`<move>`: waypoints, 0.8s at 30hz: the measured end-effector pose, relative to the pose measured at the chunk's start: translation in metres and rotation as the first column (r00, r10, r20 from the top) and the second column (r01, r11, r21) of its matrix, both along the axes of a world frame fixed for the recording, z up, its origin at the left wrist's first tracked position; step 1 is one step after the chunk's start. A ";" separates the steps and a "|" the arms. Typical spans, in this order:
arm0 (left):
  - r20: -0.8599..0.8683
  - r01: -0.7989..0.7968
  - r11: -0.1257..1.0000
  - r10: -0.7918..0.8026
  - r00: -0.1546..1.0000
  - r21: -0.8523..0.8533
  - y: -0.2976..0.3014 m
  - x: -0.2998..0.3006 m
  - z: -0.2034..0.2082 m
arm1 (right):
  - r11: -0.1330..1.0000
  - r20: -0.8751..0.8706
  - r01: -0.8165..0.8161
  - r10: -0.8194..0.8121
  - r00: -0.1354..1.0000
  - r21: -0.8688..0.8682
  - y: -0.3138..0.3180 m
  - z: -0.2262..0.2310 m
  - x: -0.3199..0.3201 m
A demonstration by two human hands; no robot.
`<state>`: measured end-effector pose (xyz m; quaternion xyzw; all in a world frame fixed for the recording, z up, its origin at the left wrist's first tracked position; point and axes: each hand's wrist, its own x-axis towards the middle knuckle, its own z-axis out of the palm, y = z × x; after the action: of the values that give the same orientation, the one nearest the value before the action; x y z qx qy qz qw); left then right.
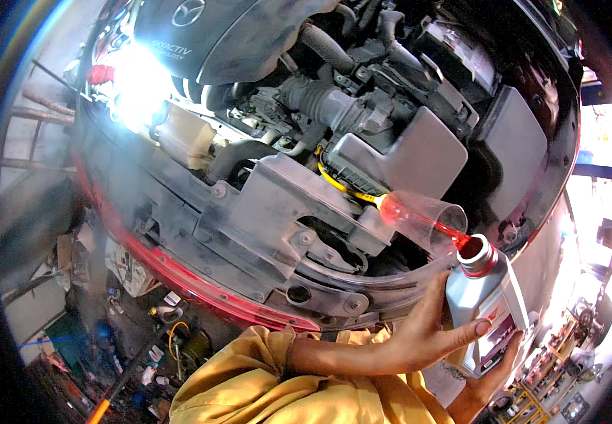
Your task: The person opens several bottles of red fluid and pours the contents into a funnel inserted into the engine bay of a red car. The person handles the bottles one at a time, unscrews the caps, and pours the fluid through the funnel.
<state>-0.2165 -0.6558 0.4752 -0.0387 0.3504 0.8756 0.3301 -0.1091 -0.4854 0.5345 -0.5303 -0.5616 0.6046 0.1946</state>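
Observation:
A silver-grey fluid bottle (493, 304) with a wide open mouth is tilted to the left over the front edge of the engine bay. My left hand (426, 339) grips its near side, thumb across the label. Around its lower end, my right hand (500, 371) is closed, partly hidden by the bottle. Red fluid (453, 237) streams from the mouth into a clear plastic funnel (436, 219), which lies nearly on its side with red fluid gathered at its narrow end. From there a yellow tube (341, 185) curves down among the engine parts; where it ends is hidden.
A bright work lamp (136, 85) glares beside the dark engine cover (228, 35). The grey air filter box (419, 152) sits behind the funnel. Below the red front edge (200, 290), tools and containers clutter the floor at left. A yellow rack (542, 367) with parts stands at right.

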 end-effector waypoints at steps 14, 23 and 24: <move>-0.034 0.048 0.998 -0.047 0.998 0.034 -0.001 -0.001 -0.010 | 0.996 -0.110 0.066 -0.071 0.991 -0.053 0.010 -0.005 0.009; -0.023 -0.071 0.997 0.071 0.997 0.019 0.001 -0.001 -0.003 | 0.997 -0.052 0.059 -0.057 0.997 0.040 -0.003 -0.002 0.004; -0.025 -0.064 0.998 0.064 0.998 0.012 0.001 -0.001 -0.003 | 0.998 -0.059 0.045 -0.043 0.997 0.038 -0.003 -0.002 0.004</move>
<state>-0.2179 -0.6548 0.4720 -0.0367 0.3481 0.8882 0.2976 -0.1047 -0.4882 0.5322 -0.5209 -0.5558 0.6040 0.2345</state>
